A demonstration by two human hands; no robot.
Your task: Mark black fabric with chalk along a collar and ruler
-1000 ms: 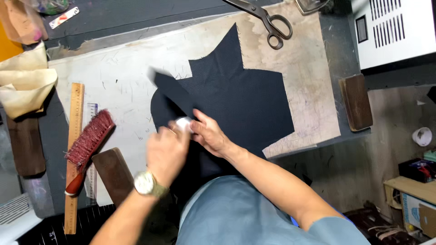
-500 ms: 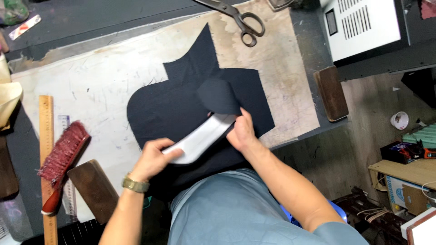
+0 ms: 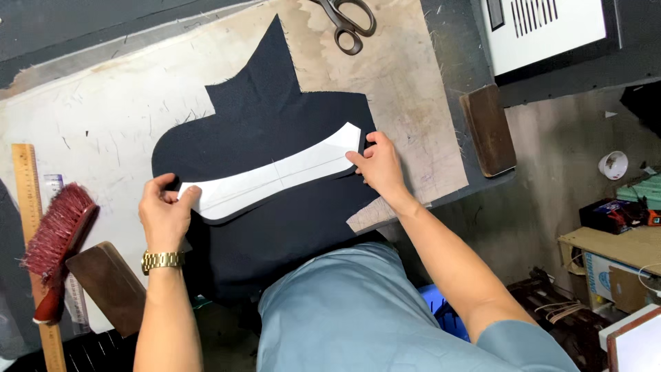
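Far right of the right hand (image 3: 379, 165), a cardboard box (image 3: 613, 275) with a blue label stands on the floor. The white curved pattern piece (image 3: 275, 176), crumpled half a second ago, now lies flat on the dark fabric (image 3: 275, 117). The left hand (image 3: 165, 213) pinches its left end, the right hand pinches its right end, both arms stretched forward.

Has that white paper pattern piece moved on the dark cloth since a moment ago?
Yes. The white pattern piece has been spread flatter and longer across the dark cloth, its right end further toward the cloth's right edge.
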